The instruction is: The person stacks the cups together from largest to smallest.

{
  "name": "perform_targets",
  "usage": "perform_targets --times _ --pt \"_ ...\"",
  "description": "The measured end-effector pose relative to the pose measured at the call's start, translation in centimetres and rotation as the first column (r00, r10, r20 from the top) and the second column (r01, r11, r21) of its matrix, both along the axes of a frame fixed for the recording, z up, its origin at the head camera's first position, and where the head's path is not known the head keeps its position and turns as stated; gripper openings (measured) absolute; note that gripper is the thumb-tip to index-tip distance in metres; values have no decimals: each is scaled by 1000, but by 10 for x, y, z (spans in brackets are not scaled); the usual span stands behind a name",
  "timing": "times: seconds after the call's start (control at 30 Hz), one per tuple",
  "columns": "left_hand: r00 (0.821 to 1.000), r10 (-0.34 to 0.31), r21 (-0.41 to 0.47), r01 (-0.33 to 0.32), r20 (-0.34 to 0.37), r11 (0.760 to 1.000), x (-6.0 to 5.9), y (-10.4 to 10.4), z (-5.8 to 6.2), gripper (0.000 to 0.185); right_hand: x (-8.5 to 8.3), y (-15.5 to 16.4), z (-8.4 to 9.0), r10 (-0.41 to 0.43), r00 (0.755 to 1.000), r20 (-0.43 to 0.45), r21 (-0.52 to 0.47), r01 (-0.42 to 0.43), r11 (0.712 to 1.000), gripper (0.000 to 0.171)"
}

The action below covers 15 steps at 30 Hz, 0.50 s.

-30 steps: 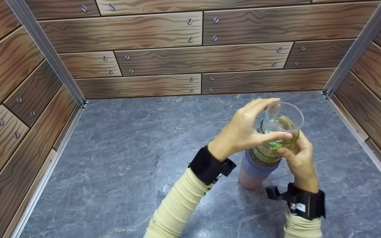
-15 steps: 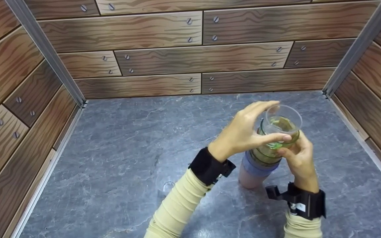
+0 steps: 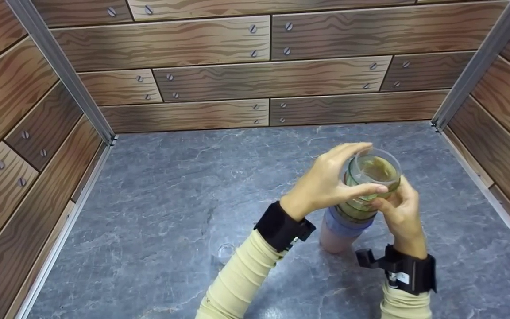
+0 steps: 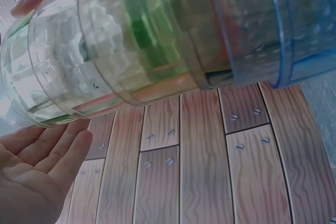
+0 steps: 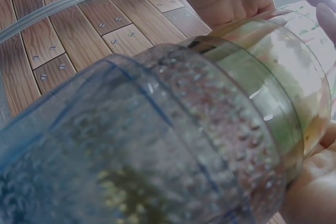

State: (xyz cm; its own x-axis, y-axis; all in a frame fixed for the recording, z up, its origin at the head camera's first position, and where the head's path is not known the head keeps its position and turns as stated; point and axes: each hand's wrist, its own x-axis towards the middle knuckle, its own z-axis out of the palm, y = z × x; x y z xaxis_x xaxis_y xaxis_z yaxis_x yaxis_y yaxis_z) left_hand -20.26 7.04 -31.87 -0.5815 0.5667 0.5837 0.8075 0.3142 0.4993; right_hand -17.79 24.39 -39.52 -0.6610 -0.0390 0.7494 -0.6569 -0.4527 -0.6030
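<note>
A stack of nested plastic cups stands tilted on the grey stone floor: a pink cup at the bottom, a blue cup in it, then a green cup. A clear cup sits in the green one's mouth. My left hand pinches the clear cup's rim between thumb and fingers from above. My right hand grips the green cup from the near right side. In the left wrist view the clear cup fills the frame above my palm.
A second clear cup stands alone on the floor left of my left forearm. Wood-patterned walls close the space at the back and on both sides, with metal posts in the corners.
My left hand has lowered the clear cup deeper into the green cup. The right hand and the stack have stayed in place.
</note>
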Motion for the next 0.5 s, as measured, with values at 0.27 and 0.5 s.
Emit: perform_targets --times 0.27,0.5 --pt "1000 -8 9 8 25 1000 -1 0 -5 74 -1 0 0 -10 1000 1 21 10 1000 60" --pt "1000 -14 19 14 15 1000 -1 0 -8 73 0 0 1 -9 1000 4 12 9 1000 60"
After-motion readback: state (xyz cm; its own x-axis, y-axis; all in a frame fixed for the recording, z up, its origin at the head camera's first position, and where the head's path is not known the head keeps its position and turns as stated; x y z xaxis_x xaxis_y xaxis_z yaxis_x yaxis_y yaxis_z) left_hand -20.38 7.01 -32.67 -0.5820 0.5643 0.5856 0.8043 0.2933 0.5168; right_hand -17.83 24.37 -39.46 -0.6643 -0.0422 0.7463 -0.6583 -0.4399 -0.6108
